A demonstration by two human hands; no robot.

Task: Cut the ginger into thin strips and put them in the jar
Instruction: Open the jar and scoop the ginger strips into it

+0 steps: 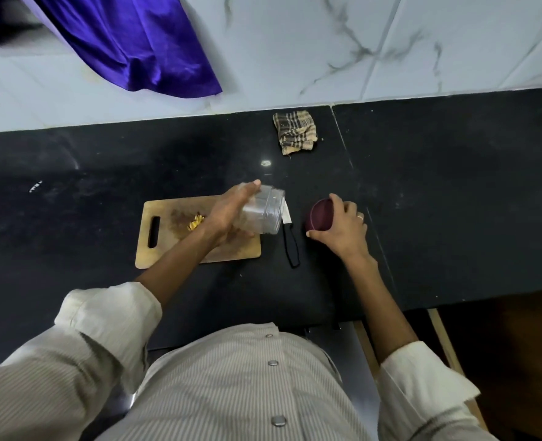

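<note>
My left hand [228, 213] grips a clear plastic jar [268, 214], held tilted on its side over the right end of the wooden cutting board [155, 249]. A small pile of yellow ginger strips [195, 221] lies on the board just left of that hand. My right hand [342, 226] grips the jar's dark maroon lid [319, 218], held on edge just above the black counter to the right. A black-handled knife [290, 241] lies on the counter between board and lid, its blade partly hidden behind the jar.
The black counter [438, 202] runs wide to both sides. A folded checked cloth [296, 132] lies at the back near the marble-tiled wall. A purple cloth [129, 43] hangs at the upper left. The counter's front edge drops off at the lower right.
</note>
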